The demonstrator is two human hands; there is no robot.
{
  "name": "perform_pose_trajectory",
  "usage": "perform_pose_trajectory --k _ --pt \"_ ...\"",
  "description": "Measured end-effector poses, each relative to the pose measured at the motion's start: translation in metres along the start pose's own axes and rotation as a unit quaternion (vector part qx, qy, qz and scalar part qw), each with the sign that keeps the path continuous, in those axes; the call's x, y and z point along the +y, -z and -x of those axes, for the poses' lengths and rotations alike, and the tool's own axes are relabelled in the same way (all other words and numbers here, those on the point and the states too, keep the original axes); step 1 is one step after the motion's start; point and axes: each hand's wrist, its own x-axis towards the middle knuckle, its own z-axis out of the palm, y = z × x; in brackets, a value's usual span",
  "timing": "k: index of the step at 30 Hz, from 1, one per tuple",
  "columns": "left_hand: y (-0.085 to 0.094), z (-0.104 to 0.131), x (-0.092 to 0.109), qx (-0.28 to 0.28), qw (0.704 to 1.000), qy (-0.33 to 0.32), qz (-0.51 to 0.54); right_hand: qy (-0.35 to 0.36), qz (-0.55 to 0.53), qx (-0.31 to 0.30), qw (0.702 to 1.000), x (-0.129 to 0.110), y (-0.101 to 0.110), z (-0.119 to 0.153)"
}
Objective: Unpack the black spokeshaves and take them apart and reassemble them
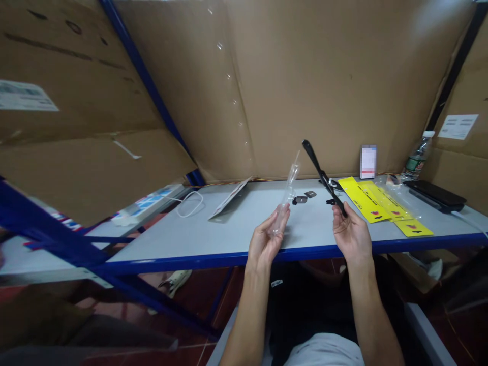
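Note:
My left hand (269,235) is closed on a clear plastic sleeve (290,185), which points upward. In my right hand (351,233) is a long, slim black piece that looks like a wiper arm (318,165); my fingers close round its lower end and it leans up to the left. The sleeve and the wiper arm are apart, both above the tabletop. Behind them on the table lie small dark flat parts (301,200). Right of my right hand are yellow printed cards (368,203), partly under clear plastic.
The grey table (236,244) has a blue front edge. A phone with a blurred screen (368,161) stands at the back. A water bottle (417,158) and a black device (434,195) are at the right. A flat package (231,199) and white cable (190,204) lie left. Cardboard walls (305,76) surround it.

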Motion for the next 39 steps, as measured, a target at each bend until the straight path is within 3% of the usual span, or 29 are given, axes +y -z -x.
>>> perform_pose_trajectory --k 3,5,10,13,17,20,23,30,32,35,37,39 --pt "-0.003 0.002 0.000 0.005 1.000 0.005 0.002 -0.080 -0.052 0.052 0.994 -0.003 -0.007 0.003" --pt "-0.004 0.002 -0.002 0.017 1.000 -0.008 0.008 -0.102 -0.082 0.052 0.990 -0.004 -0.007 0.002" --pt "0.004 -0.003 -0.010 0.004 0.996 -0.063 -0.059 -0.131 -0.071 -0.059 0.987 -0.002 0.004 -0.010" --pt "0.010 -0.006 -0.017 -0.070 0.971 -0.157 -0.167 -0.083 0.013 -0.127 0.988 -0.001 0.007 -0.009" --pt "0.013 -0.010 -0.028 -0.136 0.939 -0.208 -0.239 0.065 0.178 -0.134 0.973 0.007 0.002 0.011" --pt "0.011 -0.012 -0.037 -0.148 0.940 -0.206 -0.229 0.205 0.255 -0.099 0.940 0.023 -0.004 0.027" --pt "0.011 -0.011 -0.046 -0.173 0.940 -0.202 -0.215 0.277 0.307 -0.072 0.908 0.042 -0.006 0.032" --pt "0.010 -0.007 -0.047 -0.191 0.951 -0.119 -0.214 0.316 0.426 -0.018 0.848 0.071 0.005 0.012" --pt "0.010 -0.007 -0.046 -0.185 0.954 -0.116 -0.208 0.326 0.448 -0.006 0.833 0.071 0.007 0.008" --pt "0.009 -0.007 -0.047 -0.187 0.953 -0.108 -0.214 0.296 0.500 -0.037 0.813 0.060 0.006 0.007" --pt "0.008 -0.006 -0.048 -0.189 0.953 -0.097 -0.217 0.264 0.565 -0.063 0.779 0.049 0.003 0.009" --pt "0.007 -0.006 -0.050 -0.181 0.954 -0.095 -0.218 0.247 0.651 -0.067 0.715 0.040 0.000 0.011"
